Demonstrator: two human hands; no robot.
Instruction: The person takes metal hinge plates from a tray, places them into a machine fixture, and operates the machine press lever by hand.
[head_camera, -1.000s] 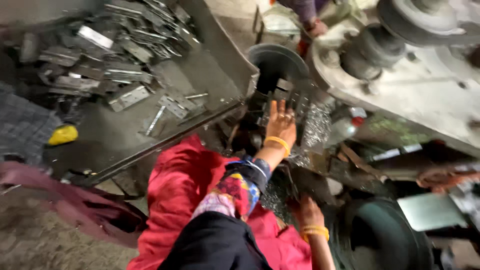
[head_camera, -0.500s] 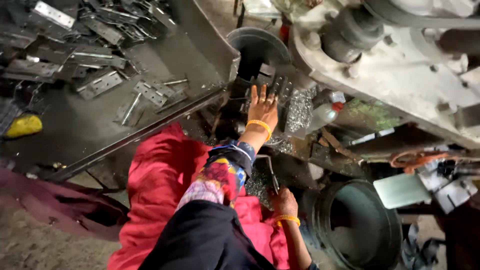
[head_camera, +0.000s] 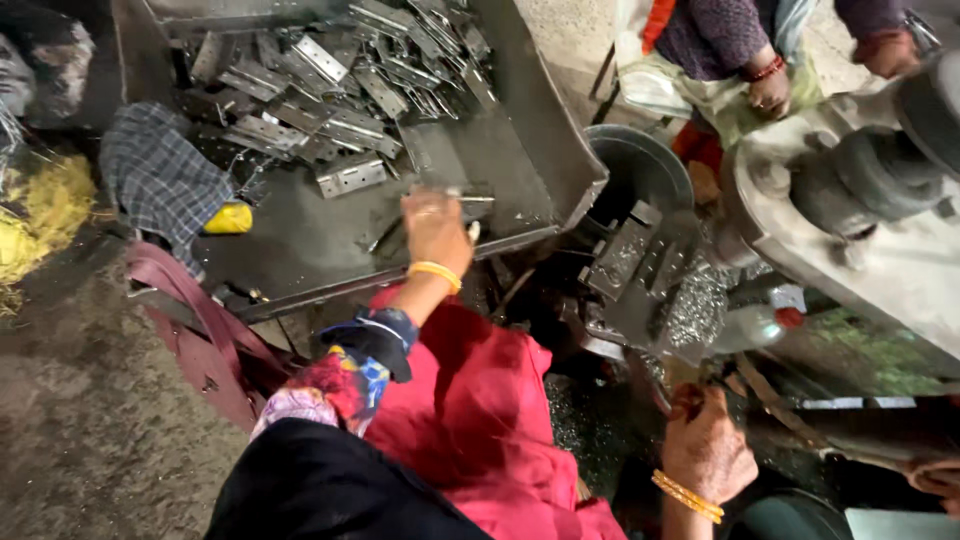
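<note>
A checked cloth (head_camera: 160, 180) is lying beside a yellow object (head_camera: 230, 218) at the tray's left. Another person's hand (head_camera: 772, 92) is resting near a grey machine (head_camera: 870, 230).

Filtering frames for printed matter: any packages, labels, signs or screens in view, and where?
None that can be told as such: no label, sign or screen shows.
Nearest to a package: a small yellow container on the metal tray, beside the checked cloth; rounded, plain yellow, no label visible.
</note>
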